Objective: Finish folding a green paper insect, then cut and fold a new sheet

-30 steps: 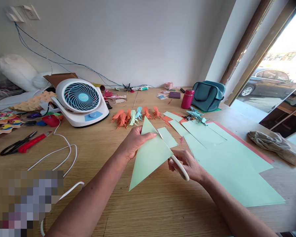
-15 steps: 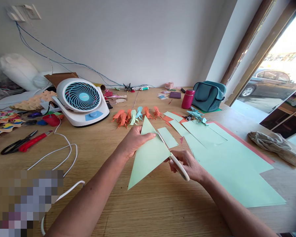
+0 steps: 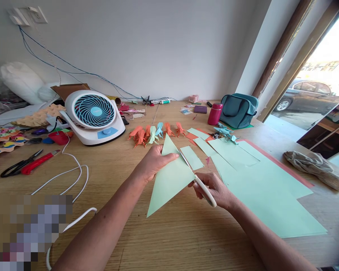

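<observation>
**Two hands working scissors along a green paper triangle**

The left hand (image 3: 152,162) is reaching in from the lower left, forearm stretched diagonally across the wooden table (image 3: 107,180), and is pinching the upper part of a light green paper triangle (image 3: 169,178) between thumb and fingers. The triangle is being held up off the table, its long point slanting down toward the person and its short point aiming at the far wall.

The right hand (image 3: 214,190) is coming in from the lower right, wrist bent inward, fingers curled tight around the white handle of a pair of scissors (image 3: 199,180). The blades are lying along the triangle's right edge, pointing up and away toward the left thumb; how far apart they are standing is too small to tell.

Just right of the hands, large green paper sheets (image 3: 260,184) are lying flat. Beyond them, a row of folded paper figures (image 3: 155,132) is standing near a white desk fan (image 3: 93,116), with red-handled scissors (image 3: 28,163) lying well off to the left.
</observation>
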A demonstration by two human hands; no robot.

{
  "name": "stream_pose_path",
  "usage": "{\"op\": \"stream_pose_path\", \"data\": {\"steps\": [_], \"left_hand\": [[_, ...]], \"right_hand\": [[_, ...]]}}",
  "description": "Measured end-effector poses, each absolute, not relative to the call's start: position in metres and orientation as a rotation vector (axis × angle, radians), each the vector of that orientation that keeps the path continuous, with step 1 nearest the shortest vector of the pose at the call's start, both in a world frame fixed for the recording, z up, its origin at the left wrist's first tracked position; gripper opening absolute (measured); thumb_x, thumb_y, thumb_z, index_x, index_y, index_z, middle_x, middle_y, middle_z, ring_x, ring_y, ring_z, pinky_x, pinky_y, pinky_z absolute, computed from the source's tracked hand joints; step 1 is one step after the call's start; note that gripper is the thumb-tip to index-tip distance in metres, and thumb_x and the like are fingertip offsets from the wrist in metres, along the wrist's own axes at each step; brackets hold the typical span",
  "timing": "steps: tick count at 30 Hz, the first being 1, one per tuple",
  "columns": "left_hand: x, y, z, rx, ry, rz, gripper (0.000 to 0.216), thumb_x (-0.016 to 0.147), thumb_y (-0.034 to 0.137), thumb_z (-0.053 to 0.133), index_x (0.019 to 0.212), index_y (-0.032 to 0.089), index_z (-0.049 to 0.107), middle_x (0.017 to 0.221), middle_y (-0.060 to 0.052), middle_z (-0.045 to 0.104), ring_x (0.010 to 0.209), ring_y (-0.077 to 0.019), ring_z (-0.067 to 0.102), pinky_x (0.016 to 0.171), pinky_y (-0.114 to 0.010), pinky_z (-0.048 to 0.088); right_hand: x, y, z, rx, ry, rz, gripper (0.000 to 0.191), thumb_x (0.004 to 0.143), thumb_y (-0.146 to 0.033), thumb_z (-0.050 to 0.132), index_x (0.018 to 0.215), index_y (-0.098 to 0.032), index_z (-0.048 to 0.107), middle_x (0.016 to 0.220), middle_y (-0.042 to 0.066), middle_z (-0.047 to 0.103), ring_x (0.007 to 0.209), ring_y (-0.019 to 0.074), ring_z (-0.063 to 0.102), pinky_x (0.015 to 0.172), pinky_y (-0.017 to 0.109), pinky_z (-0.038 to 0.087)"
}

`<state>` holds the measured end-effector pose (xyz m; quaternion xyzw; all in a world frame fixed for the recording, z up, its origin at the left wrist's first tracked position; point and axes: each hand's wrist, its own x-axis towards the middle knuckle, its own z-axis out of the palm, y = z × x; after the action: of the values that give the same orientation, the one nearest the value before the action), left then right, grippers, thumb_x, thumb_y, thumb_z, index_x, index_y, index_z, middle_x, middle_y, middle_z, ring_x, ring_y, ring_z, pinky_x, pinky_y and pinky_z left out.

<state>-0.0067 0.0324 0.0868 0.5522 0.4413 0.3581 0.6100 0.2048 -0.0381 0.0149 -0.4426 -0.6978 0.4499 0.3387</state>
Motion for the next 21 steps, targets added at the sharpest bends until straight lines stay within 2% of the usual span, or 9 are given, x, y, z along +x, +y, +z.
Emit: {"op": "stream_pose_path", "data": {"steps": [6, 12, 21], "left_hand": [[-0.0055, 0.0312, 0.0882, 1.267, 1.023, 0.846, 0.023, 0.065, 0.028, 0.079, 0.080, 0.016, 0.067, 0.073, -0.004, 0.071, 0.062, -0.0174, 0.065, 0.057, -0.027, 0.052], [-0.0060, 0.0314, 0.0891, 1.272, 1.026, 0.845, 0.022, 0.065, 0.029, 0.080, 0.076, 0.016, 0.065, 0.069, -0.002, 0.069, 0.060, -0.0159, 0.064, 0.055, -0.025, 0.050], [-0.0053, 0.0300, 0.0906, 1.258, 1.012, 0.855, 0.022, 0.064, 0.030, 0.080, 0.076, 0.017, 0.066, 0.068, -0.001, 0.069, 0.060, -0.0160, 0.064, 0.056, -0.026, 0.051]], "right_hand": [[0.2051, -0.0373, 0.0107, -1.137, -1.820, 1.131, 0.049, 0.092, -0.062, 0.053, 0.069, -0.018, 0.055, 0.056, -0.001, 0.054, 0.054, 0.0132, 0.054, 0.057, 0.028, 0.042], [0.2045, -0.0383, 0.0102, -1.165, -1.817, 1.137, 0.047, 0.092, -0.062, 0.052, 0.077, -0.017, 0.059, 0.055, -0.001, 0.056, 0.050, 0.0124, 0.051, 0.054, 0.028, 0.040], [0.2031, -0.0387, 0.0109, -1.164, -1.834, 1.104, 0.047, 0.092, -0.059, 0.053, 0.067, -0.019, 0.050, 0.053, -0.001, 0.054, 0.050, 0.0120, 0.051, 0.053, 0.027, 0.040]]}}
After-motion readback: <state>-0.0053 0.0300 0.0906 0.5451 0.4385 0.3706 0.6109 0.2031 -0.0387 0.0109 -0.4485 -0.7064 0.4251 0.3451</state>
